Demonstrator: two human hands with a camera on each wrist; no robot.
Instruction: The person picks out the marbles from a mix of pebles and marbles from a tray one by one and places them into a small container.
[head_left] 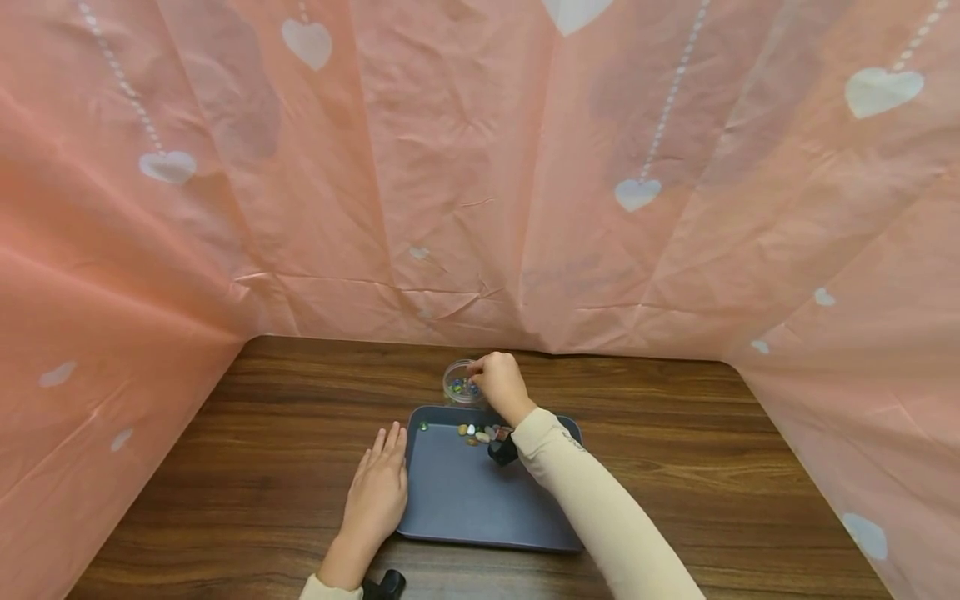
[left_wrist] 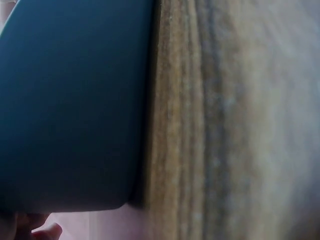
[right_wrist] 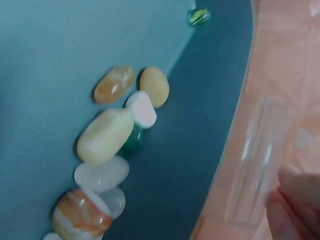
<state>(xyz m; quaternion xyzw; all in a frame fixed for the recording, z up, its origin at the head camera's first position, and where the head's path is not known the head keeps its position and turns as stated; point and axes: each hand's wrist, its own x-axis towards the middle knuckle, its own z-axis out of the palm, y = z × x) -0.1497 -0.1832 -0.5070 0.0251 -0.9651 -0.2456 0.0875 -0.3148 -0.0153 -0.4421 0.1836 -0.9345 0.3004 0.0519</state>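
Observation:
My left hand [head_left: 379, 492] lies along the left side of a grey tray [head_left: 480, 517], its fingers straight and against or very near the rim. My right hand [head_left: 504, 385] reaches over the far rim of the tray to a small clear round container [head_left: 453, 377] holding several glass marbles [head_left: 459, 387]. In the right wrist view its fingers [right_wrist: 300, 192] are bent at the container's wall; whether anything is pinched between the fingertips is hidden. Polished stones [right_wrist: 105, 135], white, tan, green and orange-banded, lie in a cluster near the tray's far side.
A single green marble [head_left: 424, 426] sits in the tray's far left corner. Wood-grain table [head_left: 675, 467] surrounds the tray. A pink curtain with white hearts [head_left: 480, 208] hangs behind and on both sides.

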